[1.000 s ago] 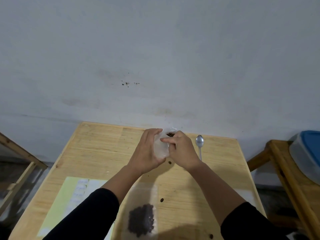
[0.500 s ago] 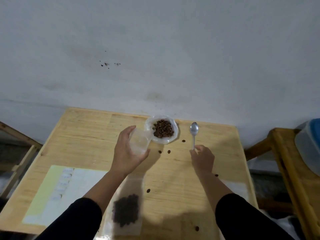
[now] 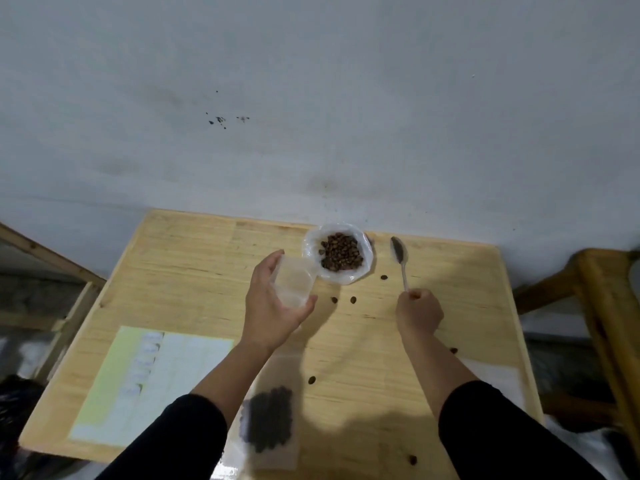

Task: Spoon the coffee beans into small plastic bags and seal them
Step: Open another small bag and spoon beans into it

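Dim flat light, soft shadows, blurred foreground, wide-angle bending at edges

No text, brand or number can be read. Faint rows of marks, perhaps print, are seen on the paper sheet (image 3: 152,382) lying on the desk (image 3: 194,258), too blurred to decipher.
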